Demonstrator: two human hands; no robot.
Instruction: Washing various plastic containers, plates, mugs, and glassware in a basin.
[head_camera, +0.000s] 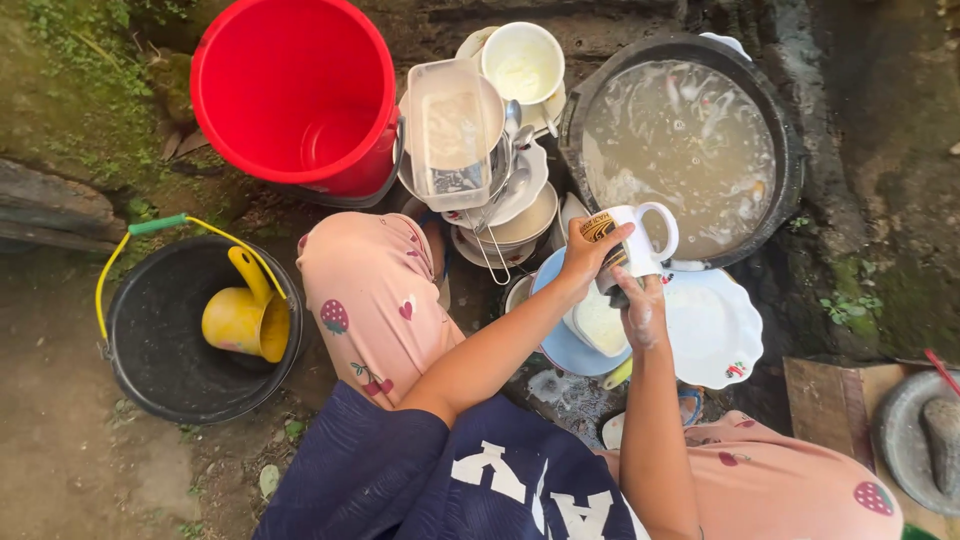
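The biggest thing in view was the wide black basin (790, 140) at the upper right, full of cloudy, soapy grey water. Next in size came the red bucket (295, 90) at the upper left, with a little water in its bottom, and the black pail (150, 340) at the left, which had a yellow-and-green handle and held a yellow scoop (245, 315). Between bucket and basin stood a pile of dishes (520, 200), topped by a clear plastic container (455, 130) and a white bowl (522, 62).

Below the basin, a white scalloped plate (715, 330) lay on the ground beside a blue plate (555, 345).

Smallest was the white mug (640, 235), held in the air just over these plates and at the basin's near edge. It was glossy white with a looped handle turned to the right and a dark and yellow printed patch on its side. The left hand (590, 250) had its grip closed around the mug's body, fingers wrapped over the print. The right hand (640, 310), wet with suds, pressed up against the mug's underside; its grip was curled, though whether it held anything could not be told.
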